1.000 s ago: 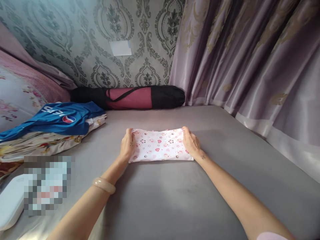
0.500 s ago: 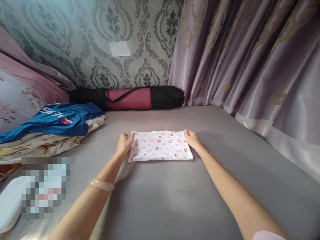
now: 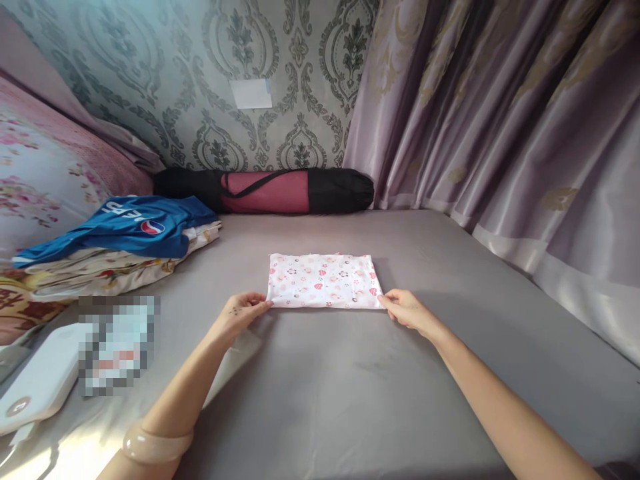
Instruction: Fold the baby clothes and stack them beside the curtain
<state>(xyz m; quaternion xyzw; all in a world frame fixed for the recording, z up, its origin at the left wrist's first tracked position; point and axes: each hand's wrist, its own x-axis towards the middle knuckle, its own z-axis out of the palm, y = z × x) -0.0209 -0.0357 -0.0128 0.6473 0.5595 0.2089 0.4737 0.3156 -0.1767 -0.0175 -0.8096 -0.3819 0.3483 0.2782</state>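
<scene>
Both hands have moved from the far corners of the printed cloth (image 3: 320, 281) to its near corners: the left hand (image 3: 243, 311) is now at the near left one, the right hand (image 3: 406, 310) at the near right one. The cloth itself lies as a flat, folded rectangle on the grey sheet (image 3: 330, 393), in the middle of the scene, well apart from the blue garment (image 3: 165, 243) at the left and nearer than the long bag (image 3: 345, 191) by the far wall.

What could go wrong is mostly slipping layers: if the fingertips take only the top ply, the lower one may stay behind and the near edge would end up uneven. Unequal pull from the two sides could skew the rectangle, and the thin fabric may well crease.

As for the fingers, each hand has thumb and forefinger nearly together, grasping a corner in a light pinch; how many layers lie between them, I cannot tell.
</scene>
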